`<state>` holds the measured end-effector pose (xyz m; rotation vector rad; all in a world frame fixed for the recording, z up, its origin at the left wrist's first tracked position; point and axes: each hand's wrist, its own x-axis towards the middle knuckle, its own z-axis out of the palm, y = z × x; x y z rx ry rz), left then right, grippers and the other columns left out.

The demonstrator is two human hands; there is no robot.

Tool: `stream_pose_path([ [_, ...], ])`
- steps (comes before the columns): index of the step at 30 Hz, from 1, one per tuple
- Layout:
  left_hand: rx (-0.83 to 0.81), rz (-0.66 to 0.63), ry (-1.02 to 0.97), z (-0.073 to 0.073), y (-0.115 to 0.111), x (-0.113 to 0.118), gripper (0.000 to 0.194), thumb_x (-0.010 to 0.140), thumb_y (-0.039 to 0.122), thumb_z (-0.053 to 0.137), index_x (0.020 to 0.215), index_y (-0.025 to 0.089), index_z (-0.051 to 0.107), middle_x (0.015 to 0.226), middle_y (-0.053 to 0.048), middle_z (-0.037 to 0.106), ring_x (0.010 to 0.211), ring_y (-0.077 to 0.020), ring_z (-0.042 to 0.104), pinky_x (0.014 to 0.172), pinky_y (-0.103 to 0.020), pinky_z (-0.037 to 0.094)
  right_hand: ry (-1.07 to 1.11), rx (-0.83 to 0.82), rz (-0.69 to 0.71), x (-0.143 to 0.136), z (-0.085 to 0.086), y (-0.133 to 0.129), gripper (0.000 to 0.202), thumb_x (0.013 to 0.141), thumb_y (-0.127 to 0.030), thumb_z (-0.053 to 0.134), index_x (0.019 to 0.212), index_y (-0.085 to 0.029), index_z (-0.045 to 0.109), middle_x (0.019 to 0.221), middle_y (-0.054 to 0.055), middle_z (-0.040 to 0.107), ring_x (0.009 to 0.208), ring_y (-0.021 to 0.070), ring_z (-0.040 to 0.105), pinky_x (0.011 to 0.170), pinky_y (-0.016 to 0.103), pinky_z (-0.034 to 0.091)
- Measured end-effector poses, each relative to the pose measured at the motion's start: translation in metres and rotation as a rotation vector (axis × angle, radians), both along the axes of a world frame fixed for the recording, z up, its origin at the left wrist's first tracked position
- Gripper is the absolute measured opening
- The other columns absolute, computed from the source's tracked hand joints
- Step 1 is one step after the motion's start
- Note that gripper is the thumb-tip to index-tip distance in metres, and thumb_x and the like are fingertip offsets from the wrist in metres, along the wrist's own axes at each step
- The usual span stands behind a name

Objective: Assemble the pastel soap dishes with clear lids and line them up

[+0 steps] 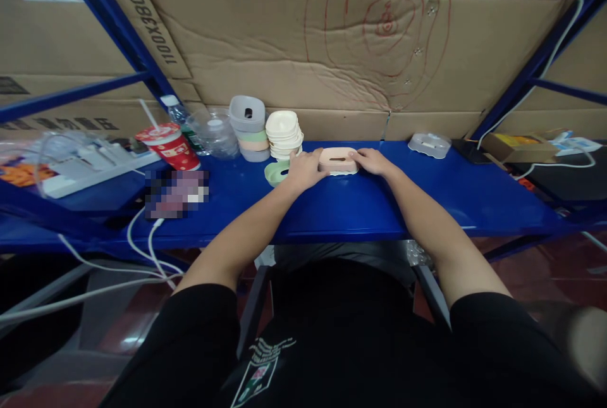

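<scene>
A peach-coloured box point(337, 160) with a dark slot in its top rests on the blue table, a whitish scalloped edge showing beneath it. My left hand point(307, 169) grips its left side, fingers at the back corner and thumb at the front. On the right side, my right hand point(374, 161) holds the box by its edge. Just left of my left hand lies a green lid point(274, 173), partly hidden by that hand. Behind it stands a stack of cream trays point(283, 133), beside a stack of grey, green and peach boxes point(247, 118).
A red cup with a straw point(176, 150), a plastic bottle point(176, 112) and clear plastic containers point(219, 137) stand at the left. White power strips point(90, 171) and cables lie farther left. A translucent grey piece point(429, 145) lies at the back right, near an open cardboard box point(519, 150).
</scene>
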<state>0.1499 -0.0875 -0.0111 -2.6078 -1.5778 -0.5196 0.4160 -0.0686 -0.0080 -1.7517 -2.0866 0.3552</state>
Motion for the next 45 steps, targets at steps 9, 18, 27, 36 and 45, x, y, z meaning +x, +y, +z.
stream_pose_path([
  [9, 0.004, -0.04, 0.046, 0.0, 0.001, 0.001, 0.046, 0.097, 0.046, 0.078, 0.134, 0.019, 0.074, 0.137, -0.02, 0.075, 0.132, -0.0429, 0.064, 0.122, -0.063, 0.026, -0.051, -0.006, -0.069, 0.003, -0.006, 0.006, 0.044, 0.105, -0.052, 0.057, 0.097, -0.017, 0.082, 0.101, 0.014, 0.083, 0.095, 0.0279, 0.075, 0.078, 0.031, 0.051],
  [18, -0.025, -0.053, 0.042, 0.003, 0.001, 0.001, 0.039, 0.099, 0.046, 0.076, 0.128, 0.019, 0.076, 0.133, -0.019, 0.078, 0.13, -0.0421, 0.067, 0.118, -0.059, 0.032, -0.079, 0.011, -0.142, 0.002, -0.004, 0.006, 0.042, 0.104, -0.047, 0.054, 0.102, -0.016, 0.083, 0.111, 0.015, 0.083, 0.102, 0.0281, 0.075, 0.079, 0.031, 0.051],
  [27, -0.057, -0.061, 0.115, 0.003, 0.003, 0.002, 0.04, 0.1, 0.046, 0.075, 0.125, 0.016, 0.077, 0.129, -0.02, 0.079, 0.131, -0.042, 0.067, 0.12, -0.059, 0.034, -0.063, -0.014, -0.193, -0.004, -0.005, 0.001, 0.035, 0.101, -0.044, 0.061, 0.115, -0.018, 0.081, 0.125, 0.015, 0.082, 0.115, 0.0316, 0.074, 0.087, 0.033, 0.053],
  [36, -0.067, -0.161, 0.058, 0.026, 0.027, -0.062, 0.098, 0.08, 0.061, 0.088, 0.163, 0.018, 0.057, 0.162, -0.017, 0.061, 0.151, -0.0363, 0.055, 0.127, -0.043, 0.038, -0.039, 0.019, -0.219, 0.021, -0.006, 0.005, 0.036, 0.099, -0.046, 0.068, 0.12, -0.02, 0.081, 0.127, 0.015, 0.081, 0.118, 0.0331, 0.074, 0.096, 0.04, 0.056],
  [45, -0.274, 0.029, 0.208, 0.037, 0.025, -0.081, 0.109, 0.07, 0.072, 0.086, 0.163, 0.024, 0.056, 0.162, -0.018, 0.061, 0.147, -0.0418, 0.058, 0.119, -0.047, 0.044, -0.114, 0.019, -0.052, 0.018, -0.007, 0.004, 0.04, 0.103, -0.047, 0.064, 0.124, -0.018, 0.081, 0.123, 0.015, 0.082, 0.11, 0.0295, 0.075, 0.092, 0.036, 0.055],
])
